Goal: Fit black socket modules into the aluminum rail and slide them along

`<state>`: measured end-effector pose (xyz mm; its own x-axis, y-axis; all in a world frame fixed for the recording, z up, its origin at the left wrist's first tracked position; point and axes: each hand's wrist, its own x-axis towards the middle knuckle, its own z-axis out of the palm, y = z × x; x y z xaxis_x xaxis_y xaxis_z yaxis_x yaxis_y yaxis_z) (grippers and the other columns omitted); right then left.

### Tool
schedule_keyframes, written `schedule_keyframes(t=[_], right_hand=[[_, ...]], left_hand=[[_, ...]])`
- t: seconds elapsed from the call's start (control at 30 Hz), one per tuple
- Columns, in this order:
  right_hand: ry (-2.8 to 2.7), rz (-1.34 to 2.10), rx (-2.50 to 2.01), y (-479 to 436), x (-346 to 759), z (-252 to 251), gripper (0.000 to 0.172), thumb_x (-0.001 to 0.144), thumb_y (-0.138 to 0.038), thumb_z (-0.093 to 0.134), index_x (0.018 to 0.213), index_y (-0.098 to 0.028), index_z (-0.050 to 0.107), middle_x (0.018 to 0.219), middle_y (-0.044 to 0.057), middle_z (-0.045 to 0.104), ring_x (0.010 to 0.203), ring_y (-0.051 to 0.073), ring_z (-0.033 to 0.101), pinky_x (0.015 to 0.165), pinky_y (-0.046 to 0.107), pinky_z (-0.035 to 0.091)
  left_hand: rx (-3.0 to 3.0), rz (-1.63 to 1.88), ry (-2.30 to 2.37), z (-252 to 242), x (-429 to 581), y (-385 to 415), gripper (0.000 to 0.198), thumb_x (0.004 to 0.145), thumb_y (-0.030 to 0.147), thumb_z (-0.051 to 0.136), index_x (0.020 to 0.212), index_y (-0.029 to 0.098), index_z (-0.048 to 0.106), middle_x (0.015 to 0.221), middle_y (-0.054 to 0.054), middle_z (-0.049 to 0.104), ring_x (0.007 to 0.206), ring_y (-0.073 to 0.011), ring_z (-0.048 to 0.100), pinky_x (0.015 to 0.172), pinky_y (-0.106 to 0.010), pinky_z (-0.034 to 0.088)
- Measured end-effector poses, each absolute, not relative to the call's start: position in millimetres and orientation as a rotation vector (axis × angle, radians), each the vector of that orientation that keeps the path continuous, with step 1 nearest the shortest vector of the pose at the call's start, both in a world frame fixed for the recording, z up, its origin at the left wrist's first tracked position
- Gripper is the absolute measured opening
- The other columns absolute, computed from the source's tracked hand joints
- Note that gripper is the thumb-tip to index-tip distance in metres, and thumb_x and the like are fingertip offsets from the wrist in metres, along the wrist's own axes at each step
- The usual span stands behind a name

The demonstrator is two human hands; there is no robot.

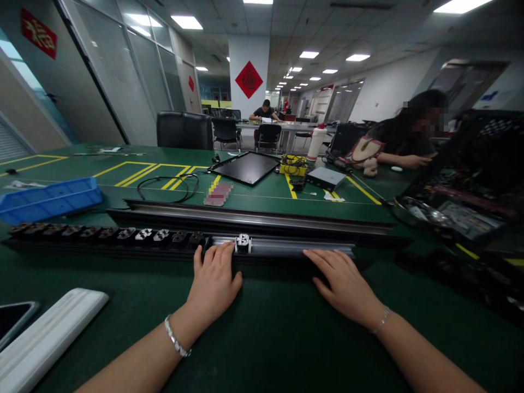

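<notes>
A long black metal channel (286, 250) lies across the green table, with a row of dark socket modules (108, 233) set along its left part. Some of these modules have pale or coppery parts on top. One white-topped socket module (243, 242) sits apart from the row, farther right in the channel. Just left of that module, my left hand (216, 278) rests its fingertips on the channel, fingers outstretched. My right hand (343, 279) lies with extended fingers on the channel's right part. Behind it runs a second long black channel (254, 217).
A blue plastic bin (49, 199) stands at the left. A white bar-shaped case (57, 333) and a phone-like device (16, 319) lie at front left. Farther back are a black flat panel (248, 166) and a grey box (326, 177). A person (409, 136) sits at the right.
</notes>
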<state>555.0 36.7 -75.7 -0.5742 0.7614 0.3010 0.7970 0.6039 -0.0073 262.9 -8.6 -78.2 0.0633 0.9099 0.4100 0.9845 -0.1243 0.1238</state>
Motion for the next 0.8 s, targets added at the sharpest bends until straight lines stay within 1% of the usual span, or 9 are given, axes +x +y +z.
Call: schedule_keyframes(t=[0.2, 0.47, 0.8], right_hand=[[-2.569, -0.19, -1.29, 36.3, 554.8, -74.6, 0.057, 0.08, -0.023, 0.046, 0.136, -0.028, 0.035, 0.129, 0.004, 0.052, 0.117, 0.022, 0.047, 0.102, 0.048, 0.032], [-2.561, -0.187, -1.281, 37.3, 555.3, -76.0, 0.056, 0.08, -0.023, 0.046, 0.135, -0.028, 0.037, 0.128, 0.005, 0.052, 0.117, 0.022, 0.048, 0.102, 0.048, 0.031], [-2.568, -0.184, -1.298, 35.7, 554.1, -73.7, 0.055, 0.081, -0.023, 0.045, 0.135, -0.028, 0.036, 0.129, 0.005, 0.052, 0.118, 0.022, 0.047, 0.103, 0.049, 0.03]], left_hand=[[-2.144, -0.573, -1.964, -75.3, 263.9, -9.4, 0.048, 0.077, 0.026, 0.05, 0.124, 0.014, 0.046, 0.118, -0.011, 0.059, 0.114, -0.0283, 0.046, 0.106, -0.055, 0.016], [-2.142, -0.568, -1.961, -73.7, 264.8, -9.6, 0.048, 0.077, 0.025, 0.051, 0.124, 0.019, 0.047, 0.117, -0.009, 0.059, 0.113, -0.0274, 0.047, 0.106, -0.054, 0.017], [-2.147, -0.544, -1.964, -72.9, 264.2, -9.8, 0.046, 0.078, 0.025, 0.049, 0.124, 0.019, 0.047, 0.116, -0.008, 0.059, 0.112, -0.0273, 0.047, 0.106, -0.054, 0.018]])
